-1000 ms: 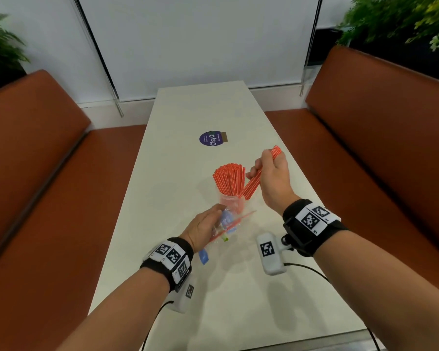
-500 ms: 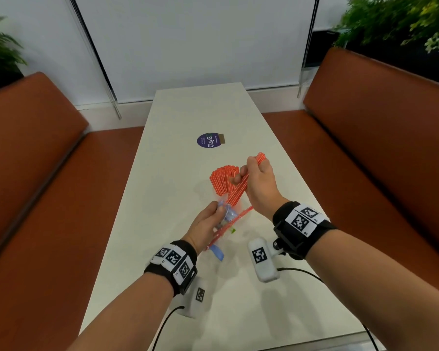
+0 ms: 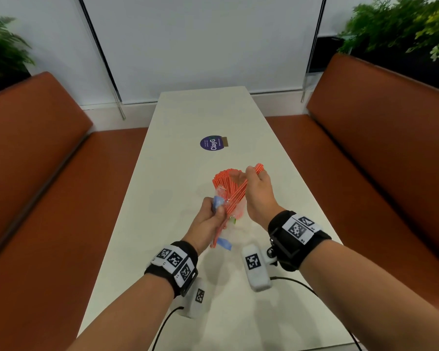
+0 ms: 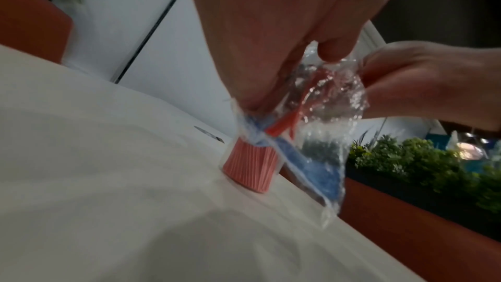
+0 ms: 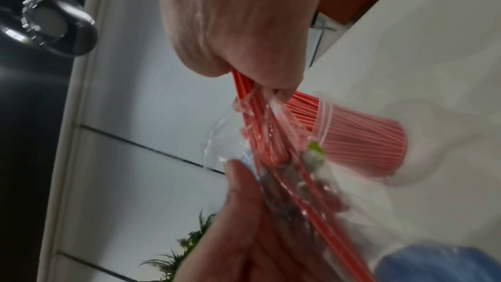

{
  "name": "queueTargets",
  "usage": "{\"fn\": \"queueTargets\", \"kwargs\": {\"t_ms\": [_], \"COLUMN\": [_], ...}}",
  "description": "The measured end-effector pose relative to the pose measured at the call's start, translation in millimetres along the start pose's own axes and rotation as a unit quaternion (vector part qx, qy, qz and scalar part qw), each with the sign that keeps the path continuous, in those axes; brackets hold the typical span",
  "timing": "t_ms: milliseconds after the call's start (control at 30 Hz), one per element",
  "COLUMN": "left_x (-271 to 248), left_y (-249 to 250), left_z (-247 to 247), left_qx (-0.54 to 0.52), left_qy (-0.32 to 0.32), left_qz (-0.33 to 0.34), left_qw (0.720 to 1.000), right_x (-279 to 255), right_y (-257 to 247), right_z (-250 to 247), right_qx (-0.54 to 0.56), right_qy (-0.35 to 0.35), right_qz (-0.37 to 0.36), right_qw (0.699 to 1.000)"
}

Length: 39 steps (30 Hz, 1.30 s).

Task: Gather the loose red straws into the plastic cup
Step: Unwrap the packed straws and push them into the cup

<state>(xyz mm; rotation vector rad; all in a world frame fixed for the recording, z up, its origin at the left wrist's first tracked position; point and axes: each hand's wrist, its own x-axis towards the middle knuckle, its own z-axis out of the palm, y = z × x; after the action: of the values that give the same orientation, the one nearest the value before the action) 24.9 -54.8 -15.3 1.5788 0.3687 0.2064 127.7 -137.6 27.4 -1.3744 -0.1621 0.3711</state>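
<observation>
A clear plastic cup [image 4: 250,168] packed with red straws [image 3: 222,179] stands mid-table; it also shows in the right wrist view, cup [image 5: 360,143]. My right hand [image 3: 250,174] grips a bundle of red straws [image 3: 238,196] just right of the cup, slanting down toward my left hand. My left hand [image 3: 214,212] pinches a crumpled clear plastic bag [image 4: 325,119] with blue patches, in front of the cup. The lower ends of the bundle [image 5: 260,132] run down into the bag [image 5: 284,179]. The head view hides most of the cup behind bag and hands.
The long white table [image 3: 178,178] carries a round purple sticker [image 3: 212,143] beyond the cup. Brown benches [image 3: 380,153] flank both sides, with plants behind them. Cables from the wrist cameras trail over the near table edge [image 3: 297,282].
My right hand brought its straw bundle down and left from beside the cup to meet the bag. My left hand lifted the bag up against the bundle.
</observation>
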Motion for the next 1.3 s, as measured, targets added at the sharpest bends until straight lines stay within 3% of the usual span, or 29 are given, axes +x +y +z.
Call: {"fn": "queueTargets", "kwargs": {"t_ms": [167,333,467,567,767,1067,1167,1300], "left_x": [4.0,9.3,14.1,16.2,17.0,22.2,24.8,21.3], "left_y": [2.2,3.7,0.0,-4.0,-7.9,-2.9,-8.6,-14.6], "left_z": [5.6,3.1,0.8,0.8,-3.1,3.6,3.8,-1.5], "left_qx": [-0.043,-0.133,-0.102,-0.072,-0.054,-0.068,-0.012,0.024], "left_qy": [0.01,0.015,0.041,0.033,0.068,0.1,0.063,-0.069], "left_qz": [-0.011,-0.058,-0.054,-0.03,0.05,0.059,0.06,-0.017], "left_qw": [0.999,0.989,0.992,0.996,0.995,0.991,0.996,0.997], "right_x": [-15.5,-14.5,-15.3,-19.3,-13.2,-17.9,-10.4,-0.7], "right_y": [5.2,17.1,19.3,14.0,16.2,15.0,15.1,13.6], "right_z": [1.6,-1.4,-3.1,-5.2,-9.1,-6.0,-7.9,-11.2], "right_qx": [-0.071,-0.135,-0.234,-0.28,-0.194,-0.156,-0.111,-0.071], "right_qy": [-0.087,-0.056,-0.084,-0.078,-0.107,-0.142,-0.118,-0.099], "right_qz": [-0.022,-0.074,-0.114,-0.094,-0.064,-0.056,-0.024,0.03], "right_qw": [0.993,0.986,0.962,0.952,0.973,0.976,0.987,0.992]}}
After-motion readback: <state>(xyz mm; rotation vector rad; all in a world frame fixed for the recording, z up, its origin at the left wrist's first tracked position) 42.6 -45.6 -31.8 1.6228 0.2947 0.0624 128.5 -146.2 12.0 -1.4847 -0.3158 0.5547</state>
